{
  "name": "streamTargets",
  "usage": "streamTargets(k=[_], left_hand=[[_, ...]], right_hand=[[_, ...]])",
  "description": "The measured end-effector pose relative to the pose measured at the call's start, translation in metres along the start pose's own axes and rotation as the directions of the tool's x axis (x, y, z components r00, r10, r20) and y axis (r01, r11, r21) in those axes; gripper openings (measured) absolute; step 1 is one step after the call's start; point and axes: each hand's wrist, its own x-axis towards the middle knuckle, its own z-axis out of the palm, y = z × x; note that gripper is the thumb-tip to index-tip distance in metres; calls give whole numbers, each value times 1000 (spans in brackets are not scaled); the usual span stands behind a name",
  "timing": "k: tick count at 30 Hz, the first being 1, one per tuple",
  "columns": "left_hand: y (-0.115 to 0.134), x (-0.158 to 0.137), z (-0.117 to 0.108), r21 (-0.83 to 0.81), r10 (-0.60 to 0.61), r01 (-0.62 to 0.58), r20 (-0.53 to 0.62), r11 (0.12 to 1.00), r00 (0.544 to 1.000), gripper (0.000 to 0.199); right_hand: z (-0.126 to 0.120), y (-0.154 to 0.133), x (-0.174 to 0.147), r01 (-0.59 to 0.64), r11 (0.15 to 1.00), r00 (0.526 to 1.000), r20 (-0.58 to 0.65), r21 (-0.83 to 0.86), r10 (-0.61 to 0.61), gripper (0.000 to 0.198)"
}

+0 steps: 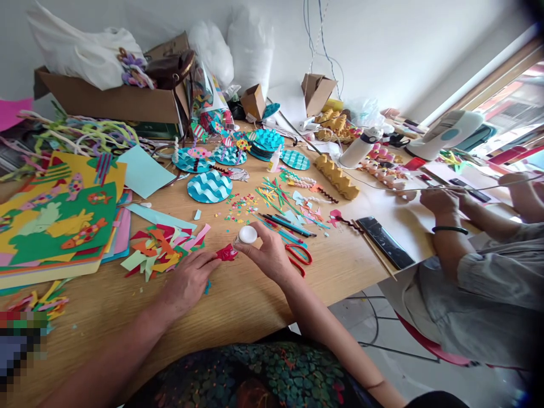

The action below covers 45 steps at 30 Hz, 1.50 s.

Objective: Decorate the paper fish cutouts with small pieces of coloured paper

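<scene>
My left hand pinches a small red paper cut-out just above the table. In my right hand is a small glue bottle, tipped over so that its round white base faces up. The bottle's lower end is at the red cut-out; its tip is hidden by my fingers. Red-handled scissors lie just right of my right hand, beside several pencils. Left of my hands is a heap of coloured paper scraps.
Blue wavy paper discs, another glue bottle and a yellow egg-carton strip lie farther back. Stacked coloured paper is at left. A black phone lies at right, near another person's hands holding a thin strand.
</scene>
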Motion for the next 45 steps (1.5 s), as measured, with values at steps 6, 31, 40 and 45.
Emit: streamTargets(k=[6, 31, 40, 45], left_hand=[[0, 1, 0, 25, 16, -16, 10, 1000, 1000, 34], [-3, -3, 3, 91, 56, -56, 3, 994, 998, 31], [-3, -5, 5, 62, 34, -34, 5, 997, 999, 35], [-3, -4, 4, 41, 18, -17, -3, 999, 1000, 33]], right_hand=[[5, 0, 1, 11, 1000, 1000, 23, -14, -11, 21], [14, -9, 11, 12, 1000, 995, 102, 9, -13, 24], [14, -11, 10, 47, 999, 994, 98, 13, -48, 22], [12, -12, 10, 34, 999, 997, 66, -4, -34, 23]])
